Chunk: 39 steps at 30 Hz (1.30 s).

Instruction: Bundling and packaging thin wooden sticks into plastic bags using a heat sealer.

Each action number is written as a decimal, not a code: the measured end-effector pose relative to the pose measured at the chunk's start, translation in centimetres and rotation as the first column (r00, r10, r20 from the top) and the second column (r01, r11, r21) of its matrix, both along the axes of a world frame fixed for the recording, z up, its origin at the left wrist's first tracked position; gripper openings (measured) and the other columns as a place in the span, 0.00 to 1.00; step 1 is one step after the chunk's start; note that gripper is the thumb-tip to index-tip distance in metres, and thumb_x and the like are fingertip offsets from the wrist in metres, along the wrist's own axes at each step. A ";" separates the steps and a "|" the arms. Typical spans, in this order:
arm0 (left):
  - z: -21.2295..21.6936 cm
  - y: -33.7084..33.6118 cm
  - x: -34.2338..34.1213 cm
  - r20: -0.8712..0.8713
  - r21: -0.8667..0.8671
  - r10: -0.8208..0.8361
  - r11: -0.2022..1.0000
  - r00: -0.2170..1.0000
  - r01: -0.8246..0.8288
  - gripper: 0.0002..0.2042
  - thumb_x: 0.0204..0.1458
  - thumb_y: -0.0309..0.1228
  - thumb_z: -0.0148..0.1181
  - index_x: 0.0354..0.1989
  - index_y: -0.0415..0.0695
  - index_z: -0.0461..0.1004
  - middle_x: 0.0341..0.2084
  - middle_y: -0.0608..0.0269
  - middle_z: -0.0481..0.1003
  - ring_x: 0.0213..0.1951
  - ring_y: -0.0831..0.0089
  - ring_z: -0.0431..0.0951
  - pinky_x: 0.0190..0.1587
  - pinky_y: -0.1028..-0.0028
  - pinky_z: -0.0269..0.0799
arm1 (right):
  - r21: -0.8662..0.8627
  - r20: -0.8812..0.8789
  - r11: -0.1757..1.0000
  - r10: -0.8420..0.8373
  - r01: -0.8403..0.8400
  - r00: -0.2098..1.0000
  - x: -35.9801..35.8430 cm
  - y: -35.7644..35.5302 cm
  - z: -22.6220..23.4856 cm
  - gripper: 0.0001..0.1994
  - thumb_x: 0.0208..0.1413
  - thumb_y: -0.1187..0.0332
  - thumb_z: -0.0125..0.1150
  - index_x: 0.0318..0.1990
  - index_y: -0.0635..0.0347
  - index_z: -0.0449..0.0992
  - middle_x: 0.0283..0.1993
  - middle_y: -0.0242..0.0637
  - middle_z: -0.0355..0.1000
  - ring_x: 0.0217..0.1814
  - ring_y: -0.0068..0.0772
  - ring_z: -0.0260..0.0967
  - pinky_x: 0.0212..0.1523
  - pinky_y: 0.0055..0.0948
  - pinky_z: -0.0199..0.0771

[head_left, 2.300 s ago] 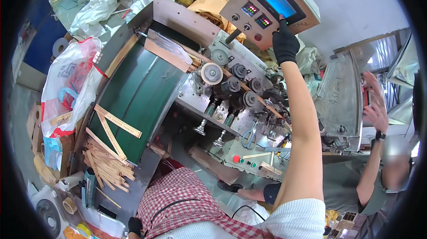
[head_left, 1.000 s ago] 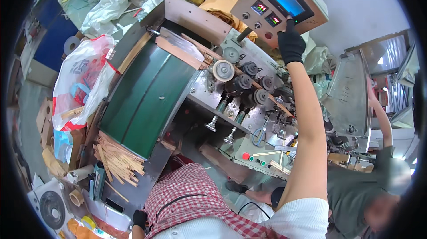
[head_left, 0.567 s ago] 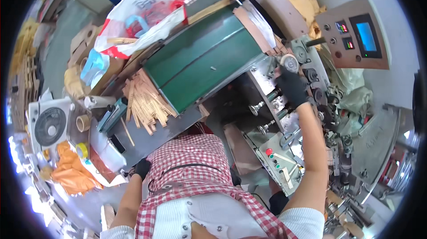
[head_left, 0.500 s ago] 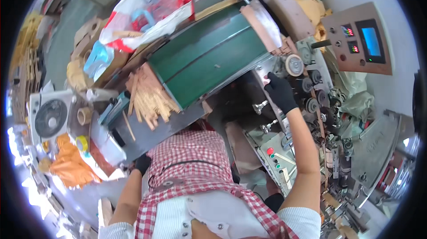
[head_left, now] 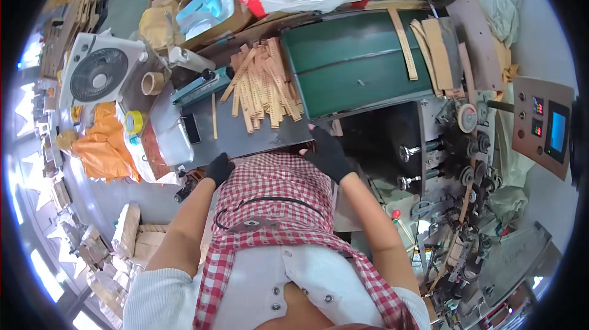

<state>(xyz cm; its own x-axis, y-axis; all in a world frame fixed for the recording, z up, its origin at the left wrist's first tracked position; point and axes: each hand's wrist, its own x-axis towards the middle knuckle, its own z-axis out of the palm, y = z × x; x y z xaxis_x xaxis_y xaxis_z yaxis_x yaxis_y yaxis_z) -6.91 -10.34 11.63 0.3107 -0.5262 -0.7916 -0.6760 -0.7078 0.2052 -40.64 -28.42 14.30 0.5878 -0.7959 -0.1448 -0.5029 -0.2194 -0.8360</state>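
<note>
Right hand (head_left: 328, 155), black-gloved, fingers parted, nothing visibly gripped, at near edge of table (head_left: 229, 132). Left hand (head_left: 219, 170), same edge, fingers hidden; cannot tell grip. Clock centred between hands: wooden strips (head_left: 261, 87) heaped at 12; green belt (head_left: 350, 69) near 1; phone (head_left: 191, 128), farther fan (head_left: 98, 71), at 10; control box (head_left: 545, 124) at 3.

Flat tan wooden strips (head_left: 261, 87) lie heaped on the grey metal worktop (head_left: 236, 136), left of the broad green machine bed (head_left: 343, 75); one strip (head_left: 403, 44) lies on the bed. Far left stands a square white fan (head_left: 98, 72); far right, a tan rectangular control panel (head_left: 529, 130).
</note>
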 end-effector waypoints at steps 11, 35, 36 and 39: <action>-12.9 -15.2 8.6 0.110 -0.193 -0.003 0.981 0.994 0.024 0.44 0.39 0.58 0.65 0.55 0.32 0.63 0.52 0.38 0.67 0.54 0.48 0.69 0.56 0.60 0.66 | 0.054 -0.408 0.943 -0.280 0.329 0.869 17.2 -8.0 -16.9 0.53 0.35 0.50 0.73 0.66 0.69 0.50 0.64 0.59 0.56 0.66 0.53 0.55 0.64 0.39 0.58; -15.5 -9.3 2.4 -0.804 0.514 0.575 0.544 -0.151 -0.663 0.19 0.53 0.37 0.61 0.49 0.41 0.68 0.34 0.65 0.73 0.37 0.77 0.74 0.41 0.77 0.72 | 0.932 0.076 0.333 -0.569 0.145 0.819 21.3 3.3 -15.2 0.32 0.45 0.70 0.67 0.59 0.60 0.60 0.50 0.36 0.68 0.50 0.31 0.68 0.50 0.30 0.70; -13.5 -10.0 2.3 -0.837 0.396 0.546 0.559 -0.036 -0.729 0.24 0.51 0.38 0.64 0.52 0.39 0.65 0.39 0.62 0.72 0.42 0.74 0.73 0.45 0.75 0.71 | 0.928 0.077 0.342 -0.570 0.151 0.818 21.6 3.0 -13.6 0.32 0.45 0.70 0.67 0.59 0.60 0.60 0.50 0.36 0.68 0.50 0.31 0.68 0.50 0.30 0.70; -7.5 -12.8 4.1 -0.841 0.072 0.452 0.640 0.299 -0.765 0.34 0.46 0.40 0.68 0.58 0.36 0.61 0.48 0.56 0.69 0.50 0.69 0.70 0.52 0.71 0.68 | 0.841 0.140 0.498 -0.577 0.211 0.805 23.0 1.4 -8.2 0.35 0.46 0.68 0.68 0.62 0.60 0.58 0.54 0.38 0.66 0.55 0.32 0.65 0.54 0.31 0.68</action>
<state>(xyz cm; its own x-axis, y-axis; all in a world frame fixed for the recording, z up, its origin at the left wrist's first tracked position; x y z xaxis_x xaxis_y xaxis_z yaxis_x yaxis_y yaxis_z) -2.79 -23.15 4.14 0.0439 -0.6886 -0.7238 0.4564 -0.6307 0.6277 -17.65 -27.02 6.08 0.3855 -0.6417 -0.6631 0.0125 0.7222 -0.6916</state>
